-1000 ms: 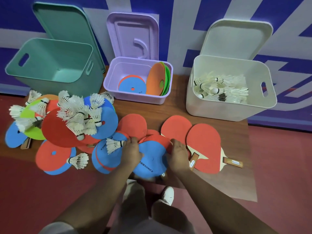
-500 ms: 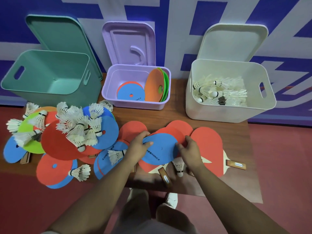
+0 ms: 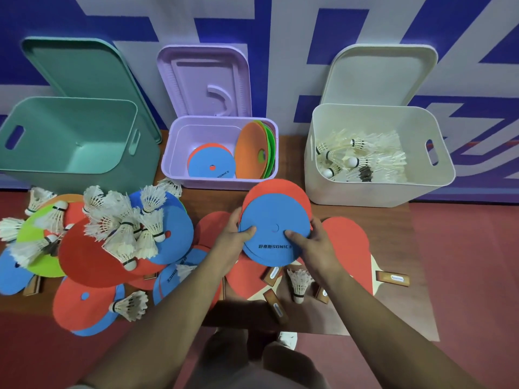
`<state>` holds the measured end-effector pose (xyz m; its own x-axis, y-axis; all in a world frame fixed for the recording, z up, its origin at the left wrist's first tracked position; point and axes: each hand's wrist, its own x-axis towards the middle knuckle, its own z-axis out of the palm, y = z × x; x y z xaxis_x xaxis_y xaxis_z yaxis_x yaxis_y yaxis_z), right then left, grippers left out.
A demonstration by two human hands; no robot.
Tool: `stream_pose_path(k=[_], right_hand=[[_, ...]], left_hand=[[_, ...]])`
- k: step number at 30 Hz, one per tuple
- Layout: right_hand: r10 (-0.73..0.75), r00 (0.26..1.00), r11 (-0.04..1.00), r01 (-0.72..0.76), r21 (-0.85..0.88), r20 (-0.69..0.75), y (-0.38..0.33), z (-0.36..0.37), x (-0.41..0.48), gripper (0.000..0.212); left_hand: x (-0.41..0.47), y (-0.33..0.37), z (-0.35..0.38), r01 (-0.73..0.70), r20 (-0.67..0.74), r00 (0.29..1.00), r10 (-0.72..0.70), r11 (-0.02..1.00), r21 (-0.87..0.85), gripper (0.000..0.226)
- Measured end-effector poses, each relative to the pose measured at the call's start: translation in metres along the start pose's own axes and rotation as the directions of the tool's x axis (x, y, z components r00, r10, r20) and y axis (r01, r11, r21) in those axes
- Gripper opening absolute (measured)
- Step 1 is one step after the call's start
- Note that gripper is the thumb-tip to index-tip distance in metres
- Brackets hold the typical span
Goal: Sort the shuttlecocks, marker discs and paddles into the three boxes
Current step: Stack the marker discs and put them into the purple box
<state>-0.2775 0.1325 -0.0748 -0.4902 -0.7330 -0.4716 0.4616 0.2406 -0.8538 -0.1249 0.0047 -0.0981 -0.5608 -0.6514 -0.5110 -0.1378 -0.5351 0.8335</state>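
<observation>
Both grips clamped: left hand point(image 3: 234, 240) and right hand point(image 3: 314, 245) pinch flat blue rubbery marker disc point(image 3: 273, 220), red disc point(image 3: 276, 188) stacked behind, at opposite rims, above desk point(image 3: 393, 242). Lilac plastic box point(image 3: 216, 183) sits just beyond the grip. Likely light, bendy, slippy stack; rims are the best hold.

Matt blue disc point(image 3: 273, 220) (rubbery-looking), smooth plastic boxes point(image 3: 376, 189), feathered shuttlecocks point(image 3: 300, 282)

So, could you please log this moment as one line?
left hand, right hand: grip blue marker disc stacked on red disc | above paddles | purple box: discs | white box: shuttlecocks
</observation>
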Motion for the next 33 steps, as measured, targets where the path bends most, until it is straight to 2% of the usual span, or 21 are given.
stream_pose_path(k=[2,5,6,8,9,12,16,18,21,23,25,27,29,31,33], right_hand=[[-0.103,0.994,0.988,0.105,-0.110,0.022,-0.005,0.005,-0.002,0.032],[-0.222,0.971,0.930,0.239,-0.280,0.091,-0.007,0.011,-0.002,0.024],[-0.241,0.964,0.912,0.264,-0.315,0.110,-0.007,0.014,-0.003,0.024],[-0.256,0.958,0.884,0.287,-0.369,0.133,-0.005,0.015,-0.002,0.030],[-0.264,0.953,0.856,0.303,-0.419,0.151,-0.002,0.014,-0.001,0.034],[-0.280,0.929,0.678,0.369,-0.635,0.240,0.005,0.011,0.005,0.036],[-0.234,0.901,0.462,0.433,-0.774,0.365,0.019,0.017,0.011,0.038],[-0.215,0.912,0.430,0.409,-0.805,0.349,0.025,0.020,0.012,0.040],[-0.236,0.920,0.398,0.386,-0.832,0.314,0.023,0.024,0.015,0.026],[-0.276,0.920,0.442,0.378,-0.814,0.277,0.014,0.027,0.015,0.016],[-0.290,0.934,0.604,0.348,-0.717,0.209,0.000,0.031,0.011,0.018],[-0.244,0.959,0.802,0.282,-0.527,0.142,-0.017,0.039,0.004,0.025],[-0.164,0.978,0.937,0.195,-0.288,0.127,-0.032,0.049,0.002,0.027],[-0.111,0.981,0.980,0.134,-0.146,0.158,-0.039,0.059,0.006,0.034],[-0.079,0.980,0.982,0.108,-0.156,0.181,-0.042,0.074,0.011,0.048]], left_hand=[[0.000,-0.004,0.000,-0.017,-0.046,0.999,0.019,0.999,0.043,0.049],[0.004,-0.006,-0.002,-0.048,-0.110,0.992,0.061,0.992,0.117,0.036],[0.006,-0.005,-0.004,-0.055,-0.114,0.991,0.072,0.988,0.148,0.041],[0.005,-0.003,-0.009,-0.079,-0.071,0.993,0.096,0.975,0.209,0.063],[0.002,-0.003,-0.012,-0.114,-0.038,0.991,0.128,0.961,0.253,0.066],[-0.005,-0.006,-0.020,-0.170,0.015,0.983,0.184,0.873,0.457,0.056],[-0.011,-0.014,-0.029,-0.229,0.074,0.967,0.243,0.709,0.667,0.050],[-0.015,-0.014,-0.030,-0.235,0.109,0.968,0.228,0.656,0.717,0.056],[-0.017,-0.010,-0.033,-0.197,0.089,0.977,0.195,0.652,0.732,0.059],[-0.016,-0.004,-0.034,-0.176,0.013,0.975,0.223,0.730,0.661,0.058],[-0.015,0.002,-0.035,-0.169,-0.093,0.964,0.248,0.847,0.504,0.053],[-0.015,0.011,-0.035,-0.145,-0.148,0.967,0.207,0.926,0.349,0.040],[-0.016,0.020,-0.035,-0.110,-0.144,0.979,0.142,0.972,0.207,0.031],[-0.019,0.033,-0.031,-0.123,-0.154,0.979,0.134,0.989,0.078,0.030],[-0.020,0.047,-0.032,-0.174,-0.257,0.947,0.192,0.980,0.093,0.028]])
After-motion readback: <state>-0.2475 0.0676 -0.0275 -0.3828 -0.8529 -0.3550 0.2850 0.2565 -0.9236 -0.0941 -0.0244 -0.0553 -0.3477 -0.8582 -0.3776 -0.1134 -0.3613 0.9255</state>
